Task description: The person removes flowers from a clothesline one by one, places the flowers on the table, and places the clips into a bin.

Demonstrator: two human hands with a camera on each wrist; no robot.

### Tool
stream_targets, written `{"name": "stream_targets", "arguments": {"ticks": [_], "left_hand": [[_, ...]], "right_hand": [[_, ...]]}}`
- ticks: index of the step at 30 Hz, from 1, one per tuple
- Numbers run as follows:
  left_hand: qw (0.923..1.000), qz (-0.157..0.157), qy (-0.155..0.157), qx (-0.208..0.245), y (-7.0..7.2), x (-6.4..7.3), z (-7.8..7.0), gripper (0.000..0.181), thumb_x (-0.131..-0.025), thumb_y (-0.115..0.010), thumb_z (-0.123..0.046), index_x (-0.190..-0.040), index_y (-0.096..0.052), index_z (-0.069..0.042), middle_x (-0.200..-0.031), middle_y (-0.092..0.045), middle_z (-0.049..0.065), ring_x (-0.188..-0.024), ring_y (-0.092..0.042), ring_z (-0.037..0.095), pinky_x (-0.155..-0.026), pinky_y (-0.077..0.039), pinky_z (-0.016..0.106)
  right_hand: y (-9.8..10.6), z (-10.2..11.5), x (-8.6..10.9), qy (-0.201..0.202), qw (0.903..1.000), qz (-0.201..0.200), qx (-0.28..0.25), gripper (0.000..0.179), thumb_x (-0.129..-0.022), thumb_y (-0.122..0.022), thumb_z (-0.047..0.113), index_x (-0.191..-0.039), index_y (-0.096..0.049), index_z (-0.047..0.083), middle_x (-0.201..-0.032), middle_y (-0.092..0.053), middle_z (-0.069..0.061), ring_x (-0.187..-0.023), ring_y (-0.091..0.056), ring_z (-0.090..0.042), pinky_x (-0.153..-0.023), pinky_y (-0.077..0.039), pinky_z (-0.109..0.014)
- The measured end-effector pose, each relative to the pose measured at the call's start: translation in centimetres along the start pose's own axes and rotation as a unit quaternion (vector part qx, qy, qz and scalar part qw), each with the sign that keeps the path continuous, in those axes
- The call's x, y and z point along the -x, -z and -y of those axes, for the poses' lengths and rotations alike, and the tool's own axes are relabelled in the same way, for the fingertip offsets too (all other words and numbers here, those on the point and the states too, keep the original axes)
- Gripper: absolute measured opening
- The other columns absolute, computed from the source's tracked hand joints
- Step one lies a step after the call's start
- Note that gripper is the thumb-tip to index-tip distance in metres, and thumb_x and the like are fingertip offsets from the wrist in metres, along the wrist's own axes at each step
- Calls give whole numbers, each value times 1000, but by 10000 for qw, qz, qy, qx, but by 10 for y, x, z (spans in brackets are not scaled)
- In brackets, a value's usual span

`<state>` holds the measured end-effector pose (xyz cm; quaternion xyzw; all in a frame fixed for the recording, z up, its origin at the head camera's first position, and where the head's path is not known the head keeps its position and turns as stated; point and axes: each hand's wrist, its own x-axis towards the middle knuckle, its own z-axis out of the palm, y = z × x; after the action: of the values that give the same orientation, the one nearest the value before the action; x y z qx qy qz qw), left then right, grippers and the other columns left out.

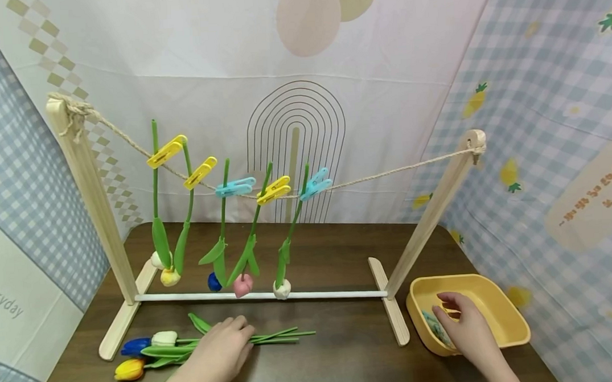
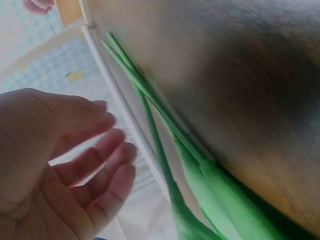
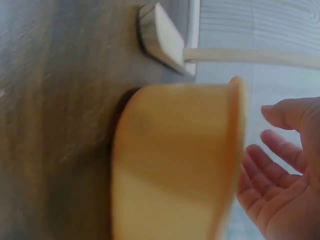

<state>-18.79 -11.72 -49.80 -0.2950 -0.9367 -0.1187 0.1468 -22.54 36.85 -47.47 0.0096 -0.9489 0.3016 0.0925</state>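
On the table lie loose artificial tulips with green stems point(image 1: 279, 337): a blue bloom point(image 1: 135, 347), a white bloom point(image 1: 164, 338) and a yellow bloom point(image 1: 130, 369). My left hand point(image 1: 218, 351) is over their stems, its fingers loosely bent. In the left wrist view that hand point(image 2: 65, 160) is beside the stems point(image 2: 145, 90), with nothing between thumb and fingers. My right hand point(image 1: 470, 325) reaches over the yellow basin point(image 1: 514, 324), where blue-green clothespins point(image 1: 435, 326) lie near its thumb. The right wrist view shows this hand point(image 3: 285, 175) with thumb and fingers apart, above the basin's rim.
A wooden stand with a left post point(image 1: 96, 206), right post point(image 1: 430, 220) and white crossbar point(image 1: 321, 294) carries a sagging rope point(image 1: 397, 171). Several tulips hang from it bloom-down by yellow clothespins point(image 1: 200, 173) and blue clothespins point(image 1: 236, 187). Printed cloth point(image 1: 186, 42) stands behind.
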Motion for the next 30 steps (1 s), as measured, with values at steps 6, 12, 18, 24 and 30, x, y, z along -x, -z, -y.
{"name": "stream_targets", "arguments": {"ticks": [6,12,18,24,30], "left_hand": [[9968,-394,-174,670,9,-9,-11,22,-85,-73,-21,-106,-69,-15,-96,-59,-9,-85,-58,9,-72,-52,32],[9821,-1296,-284,1338,24,-21,-22,40,-84,-75,-22,-122,-63,-17,-114,-58,-8,-103,-57,10,-82,-52,34],[9658,-1843,-156,1819,37,-33,-31,60,-85,-75,-26,-138,-50,-15,-129,-52,-1,-115,-53,17,-93,-47,37],[9550,-1913,173,2259,50,-48,-40,73,-85,-75,-30,-146,-39,-11,-140,-45,3,-126,-46,20,-102,-40,42],[9378,-2188,292,2679,65,-70,-46,73,-88,-73,-27,-148,-35,-10,-143,-42,7,-128,-44,22,-101,-39,46]], "right_hand": [[0,27,2,634,9973,-359,-18,36,-93,-67,26,-117,-62,0,-113,-63,-14,-97,-63,-27,-77,-53,-42],[0,61,3,1450,9874,-624,-106,28,-88,-74,26,-111,-66,13,-105,-65,0,-91,-64,-17,-75,-53,-30],[3,103,-2,2485,9660,-620,-366,32,-83,-79,17,-112,-64,19,-95,-60,13,-83,-59,-9,-74,-45,-15],[6,146,-11,3192,9452,-387,-564,40,-82,-79,19,-118,-61,21,-106,-60,12,-93,-56,-7,-76,-46,-19],[5,193,-23,4096,9002,-724,-1293,43,-79,-79,7,-119,-62,11,-108,-61,3,-95,-58,-17,-82,-47,-24]]}}
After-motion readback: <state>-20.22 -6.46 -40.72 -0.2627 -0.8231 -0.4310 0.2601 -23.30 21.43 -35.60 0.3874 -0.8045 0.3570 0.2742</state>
